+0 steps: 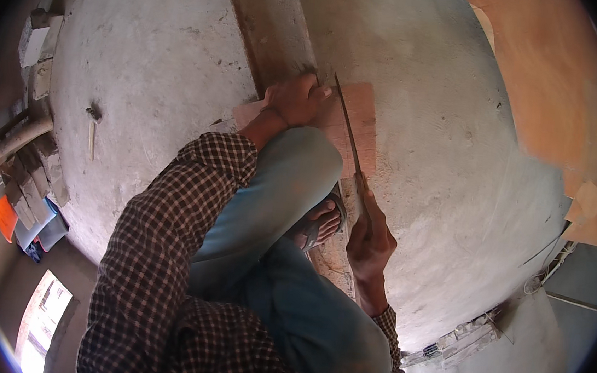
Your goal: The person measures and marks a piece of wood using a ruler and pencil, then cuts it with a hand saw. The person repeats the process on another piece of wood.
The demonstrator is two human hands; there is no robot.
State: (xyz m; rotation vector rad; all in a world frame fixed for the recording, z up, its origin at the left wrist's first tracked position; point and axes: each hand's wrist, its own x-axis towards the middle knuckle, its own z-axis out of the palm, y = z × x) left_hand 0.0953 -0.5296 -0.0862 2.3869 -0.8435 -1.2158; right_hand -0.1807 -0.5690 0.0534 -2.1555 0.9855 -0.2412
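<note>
My right hand point(370, 239) is closed round the handle of a handsaw point(349, 130), whose narrow dark blade appears nearly edge-on and points away from me. The blade lies across a flat reddish-brown board point(361, 114) near its right end. My left hand point(297, 101) bears down on the same board, left of the blade, with its fingers curled and slightly blurred. Beneath my left hand, the near end of a long wooden plank point(270, 21) meets the board. Whether the blade has cut into the board cannot be made out. My sandalled foot point(324, 221) rests close to the board's near side.
A hammer point(92, 129) lies on the grey floor point(161, 47) at the left. Wood offcuts point(30, 170) and a curved pole point(15, 140) are piled along the left edge. A large orange-brown sheet point(555, 88) occupies the far right. Debris point(466, 336) lies at the lower right.
</note>
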